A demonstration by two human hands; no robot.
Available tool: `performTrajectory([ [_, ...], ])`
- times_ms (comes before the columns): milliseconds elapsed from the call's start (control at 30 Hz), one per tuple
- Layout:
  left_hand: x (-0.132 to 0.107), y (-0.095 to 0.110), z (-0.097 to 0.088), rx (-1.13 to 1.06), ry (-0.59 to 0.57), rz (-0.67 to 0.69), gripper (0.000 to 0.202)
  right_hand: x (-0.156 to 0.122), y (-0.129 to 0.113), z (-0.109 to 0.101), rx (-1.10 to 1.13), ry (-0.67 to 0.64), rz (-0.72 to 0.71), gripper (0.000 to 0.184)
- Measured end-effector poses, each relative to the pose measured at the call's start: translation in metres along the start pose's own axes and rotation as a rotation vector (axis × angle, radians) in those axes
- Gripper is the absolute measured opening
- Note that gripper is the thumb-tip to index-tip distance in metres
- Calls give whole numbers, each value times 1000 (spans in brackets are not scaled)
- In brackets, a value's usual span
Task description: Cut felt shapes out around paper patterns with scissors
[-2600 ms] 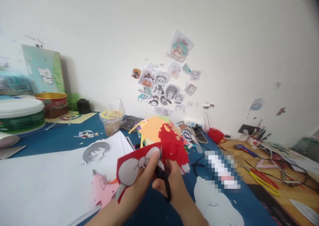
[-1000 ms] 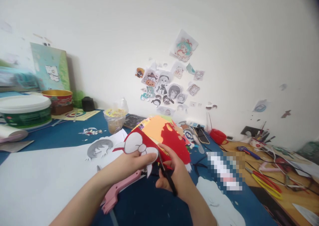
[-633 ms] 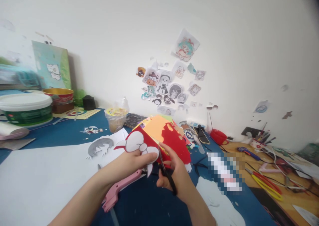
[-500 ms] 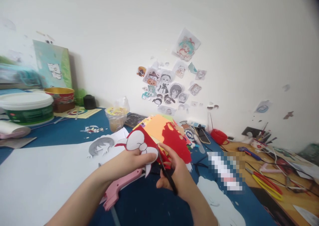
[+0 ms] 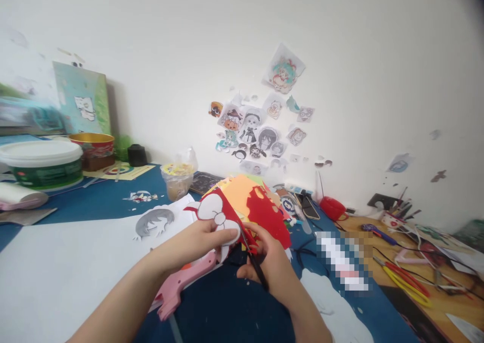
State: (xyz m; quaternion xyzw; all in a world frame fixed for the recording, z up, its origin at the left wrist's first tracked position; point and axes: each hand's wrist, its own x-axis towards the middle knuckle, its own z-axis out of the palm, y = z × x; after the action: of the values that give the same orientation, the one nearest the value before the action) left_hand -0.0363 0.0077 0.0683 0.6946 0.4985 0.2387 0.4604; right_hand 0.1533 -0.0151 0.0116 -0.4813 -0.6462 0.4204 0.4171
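Note:
Pinched in my left hand (image 5: 204,239) is a white paper bow cutout (image 5: 212,207) with black outlines, lying against a piece of red paper (image 5: 226,209). My right hand (image 5: 268,257) is closed around dark-handled scissors (image 5: 258,270), whose blades meet the right edge of the bow and red paper. Below my left hand lies a pink glue gun (image 5: 183,282). Behind the hands is a pile of coloured paper, with an orange sheet (image 5: 236,194) and a red sheet full of cut-outs (image 5: 264,217).
A large white sheet (image 5: 68,277) covers the left, with a grey hair cutout (image 5: 155,222) on it. A drink cup (image 5: 178,179) and a lidded tub (image 5: 43,164) stand behind. At right are a white cutout (image 5: 333,307), a phone (image 5: 308,205), a red mug (image 5: 333,208) and red-and-yellow-handled pliers (image 5: 408,282).
The bow and red paper have turned and shifted slightly in my left hand, and the bow's lower tail has swung. The scissors stay at the right edge in my right hand.

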Motion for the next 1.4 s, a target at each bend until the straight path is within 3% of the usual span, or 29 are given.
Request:
performTrajectory([
  [167,5,3,9,-280,-126,158,43,4,-1,3,-63,131,-51,81],
  [333,11,-1,16,-465,-137,122,42,4,-3,7,-57,134,-46,70],
  [500,14,-2,16,-348,-40,145,43,6,1,8,-6,81,3,71],
  [700,19,-4,22,-168,88,178,40,6,1,10,127,-37,-83,72],
  [900,17,-2,27,-101,105,182,40,5,-6,11,233,-104,-196,61],
  [1133,11,5,25,-119,82,162,41,7,-11,15,240,-68,-140,63],
  [1400,11,4,24,-170,60,158,42,5,-1,11,154,-18,-99,63],
])
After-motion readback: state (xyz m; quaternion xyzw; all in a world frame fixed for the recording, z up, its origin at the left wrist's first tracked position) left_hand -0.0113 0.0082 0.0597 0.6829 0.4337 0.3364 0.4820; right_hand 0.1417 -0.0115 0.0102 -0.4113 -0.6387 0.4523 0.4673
